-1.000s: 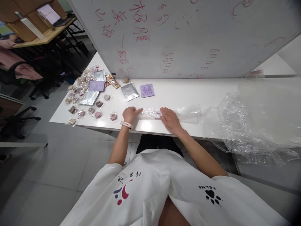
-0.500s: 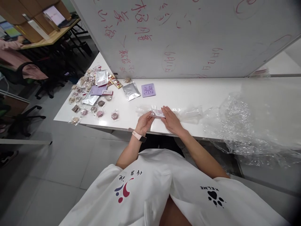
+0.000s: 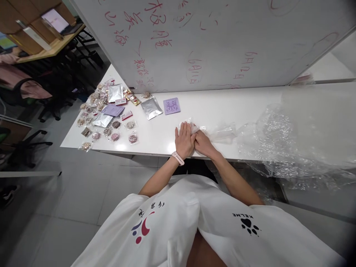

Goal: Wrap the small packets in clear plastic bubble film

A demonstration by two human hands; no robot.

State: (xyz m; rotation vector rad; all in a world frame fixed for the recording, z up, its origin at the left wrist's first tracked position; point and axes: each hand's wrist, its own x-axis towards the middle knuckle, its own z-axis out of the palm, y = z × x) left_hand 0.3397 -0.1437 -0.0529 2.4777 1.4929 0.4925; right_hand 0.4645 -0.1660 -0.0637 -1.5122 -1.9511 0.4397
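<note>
A strip of clear plastic wrap [image 3: 222, 132] lies along the front part of the white table. My left hand [image 3: 184, 141] rests flat over its left end, fingers stretched out, with a folded bit of plastic showing past the fingertips. Right beside it and touching it, my right hand [image 3: 204, 144] has its fingers curled on the wrap. Whatever lies in the wrap under my hands is hidden. Beyond my hands are a purple patterned packet [image 3: 171, 106] and a silver pouch [image 3: 151, 108].
Several small wrapped sweets [image 3: 133, 138] and more packets lie on the left of the table [image 3: 155, 142]. A big sheet of clear plastic [image 3: 275, 137] covers the right side and hangs over the front edge. The whiteboard [image 3: 217, 40] stands along the back.
My left hand has turned from a pinch at the wrap's left part to lying flat on it, against my right hand. The wrap's left end is folded over. The red-printed piece in it is covered.
</note>
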